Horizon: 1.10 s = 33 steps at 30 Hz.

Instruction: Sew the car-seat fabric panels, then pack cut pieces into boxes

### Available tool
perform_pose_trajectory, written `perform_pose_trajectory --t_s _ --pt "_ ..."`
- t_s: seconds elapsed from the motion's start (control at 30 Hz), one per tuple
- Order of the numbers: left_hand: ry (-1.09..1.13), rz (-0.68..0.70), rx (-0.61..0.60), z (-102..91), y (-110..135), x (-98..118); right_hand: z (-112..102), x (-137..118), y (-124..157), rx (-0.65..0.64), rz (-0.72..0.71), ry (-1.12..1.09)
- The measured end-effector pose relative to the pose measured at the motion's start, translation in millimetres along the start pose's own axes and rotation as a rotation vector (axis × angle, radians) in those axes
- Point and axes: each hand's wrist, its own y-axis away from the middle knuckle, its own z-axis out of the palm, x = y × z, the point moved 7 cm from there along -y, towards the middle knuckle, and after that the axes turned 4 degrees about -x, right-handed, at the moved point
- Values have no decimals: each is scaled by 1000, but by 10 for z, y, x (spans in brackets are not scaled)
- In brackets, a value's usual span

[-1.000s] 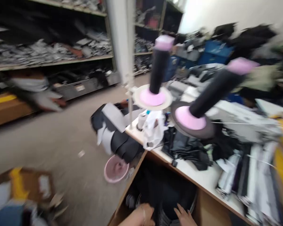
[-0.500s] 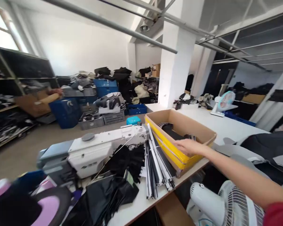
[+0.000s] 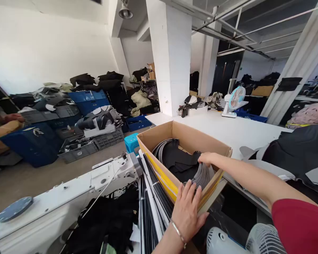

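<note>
A cardboard box (image 3: 190, 135) with yellow tape on its side stands on the white table. Curved black and grey cut pieces (image 3: 184, 158) lie stacked inside it. My right hand (image 3: 208, 158) reaches over the box's right side, fingers curled onto the edge of the stack. Fingers spread, my left hand (image 3: 187, 203) rests at the near side of the box; a bracelet circles the wrist. Long black and white strips (image 3: 151, 190), tied in bundles, lie along the left of the box, close to my left hand.
A white sewing machine (image 3: 100, 183) stands at the left, with black fabric (image 3: 103, 218) beside it. Below the table edge is a white fan (image 3: 225, 241). Dark and grey cut pieces (image 3: 296, 151) lie at the right. A small fan (image 3: 233, 100) stands farther back.
The view has swung right and nearer the box. My right hand has gone from outside the box's rim to the pieces inside. My left hand has come into view at the near side.
</note>
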Motion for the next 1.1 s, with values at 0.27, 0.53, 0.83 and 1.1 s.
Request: perform_pose_trajectory --t_s 0.27,0.53,0.83,1.1 --pt "-50 -120 88 487 -20 -65 484 -117 -396 -235 -165 7" --pt "-50 -102 177 492 -32 -91 639 -235 -567 -240 -192 41" --pt "-42 -105 214 458 -33 -80 562 -235 -582 -191 -240 132" --pt "-20 -98 237 472 -25 -87 650 -186 -624 -216 -224 137"
